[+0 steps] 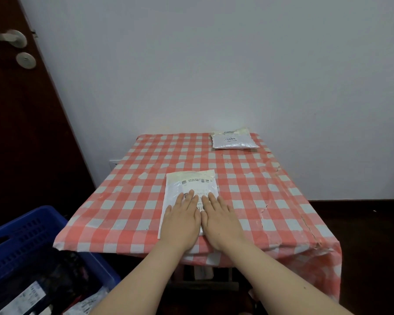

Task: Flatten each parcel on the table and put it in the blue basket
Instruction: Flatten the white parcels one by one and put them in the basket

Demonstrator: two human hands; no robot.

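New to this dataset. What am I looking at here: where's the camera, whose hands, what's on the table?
There is no machine here. A person works bare-handed, and the single picture comes from a wide-angle camera on their head, looking forward and down. The left hand and right hand lie flat, side by side, pressing the near white parcel onto the checked tablecloth. Nothing is gripped. A second parcel lies at the table's far right corner. The blue basket stands low at the left, with labelled packages already inside.

far parcel (234, 140): "2009" | near parcel (190, 186): "01", other print too small to read
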